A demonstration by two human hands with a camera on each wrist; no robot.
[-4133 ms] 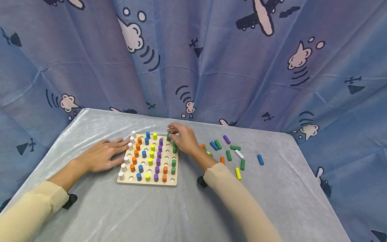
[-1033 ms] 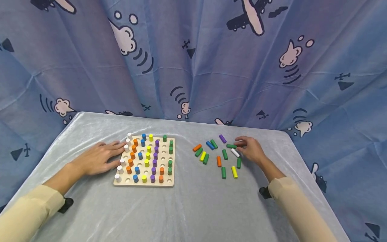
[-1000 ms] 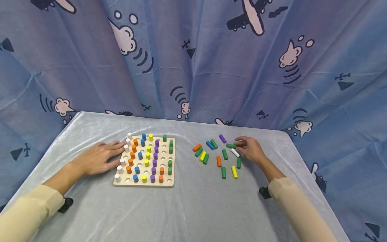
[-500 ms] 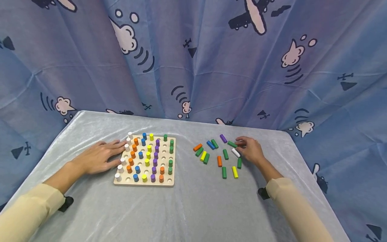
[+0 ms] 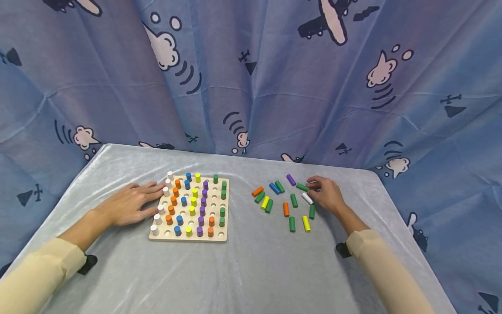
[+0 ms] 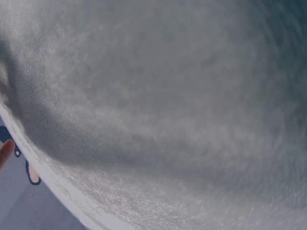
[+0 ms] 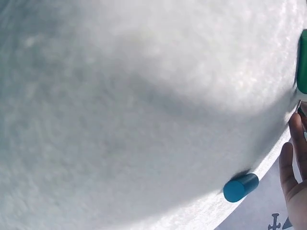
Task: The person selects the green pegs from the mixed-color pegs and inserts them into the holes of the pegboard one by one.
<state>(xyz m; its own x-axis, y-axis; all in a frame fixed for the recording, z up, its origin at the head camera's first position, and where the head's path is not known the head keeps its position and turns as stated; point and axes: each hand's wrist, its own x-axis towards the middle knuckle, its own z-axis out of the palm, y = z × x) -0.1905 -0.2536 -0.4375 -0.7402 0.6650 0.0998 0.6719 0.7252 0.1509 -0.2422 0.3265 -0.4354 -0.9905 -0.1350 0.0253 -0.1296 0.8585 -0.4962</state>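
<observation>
My left hand (image 5: 127, 204) rests palm down on the cloth, fingers straight, fingertips at the left edge of a wooden pegboard (image 5: 188, 239). Coloured pegs stand upright in the board's holes, in white, orange, blue, yellow, purple and green columns. Over to the right, my right hand (image 5: 326, 194) pinches the right end of a green peg (image 5: 302, 187) between thumb and fingers, low over the cloth. Just below that peg lies a white peg (image 5: 307, 198). The right wrist view catches only my fingers at its edge, with a sliver of green at their tips.
Several loose pegs lie scattered between board and right hand, including a purple peg (image 5: 291, 179), an orange peg (image 5: 286, 209) and a yellow peg (image 5: 306, 223). A blue peg (image 7: 241, 187) shows in the right wrist view. A patterned curtain (image 5: 251, 78) hangs behind the table.
My right hand has moved from the board's far right corner, where a green peg now stands, to the loose pegs. The pinched green peg has turned slightly. My left hand stays put.
</observation>
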